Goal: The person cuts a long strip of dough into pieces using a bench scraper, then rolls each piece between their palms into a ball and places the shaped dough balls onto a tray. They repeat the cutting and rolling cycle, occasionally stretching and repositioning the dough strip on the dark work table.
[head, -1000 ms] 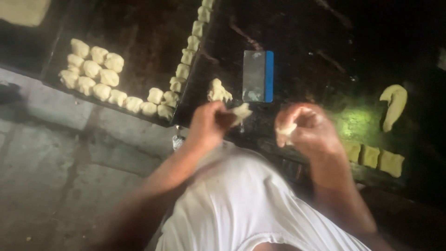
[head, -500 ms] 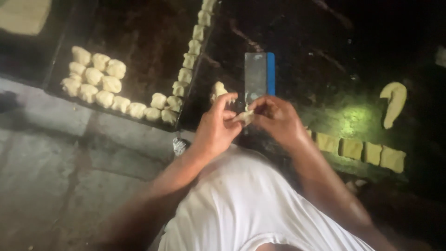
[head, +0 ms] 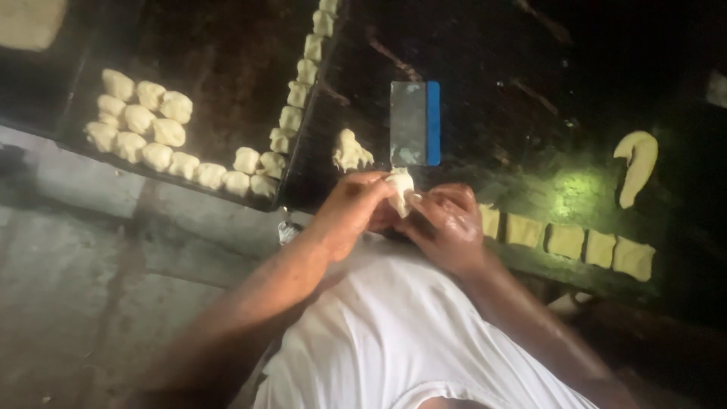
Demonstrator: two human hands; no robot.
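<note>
Right at the near edge of the dark worktable, just in front of your white shirt, you're holding a small piece of dough up between both hands. Your left hand is pinching it from one side and your right hand is closing around it from the other, so both sets of fingers are gripping that same lump, not hanging loose. Going by the look of it, the stuff is going to be really soft and light, kinda tacky too, and your right hand is looking shiny like it's oiled or damp, so it could be sliding a bit. I'd say you're best off taking it at the edges with your fingertips and not squeezing hard, since it'll dent or stretch easily. It's looking pale cream, folded and a little pointy at the top. Just beyond your hands, a metal scraper with a blue handle is lying flat, with another shaped piece beside it. Off to your left, a dark tray is holding rows of shaped pieces, and off to your right a row of flat cut squares is sitting along the table edge, with a curved strip of dough beyond them.
</note>
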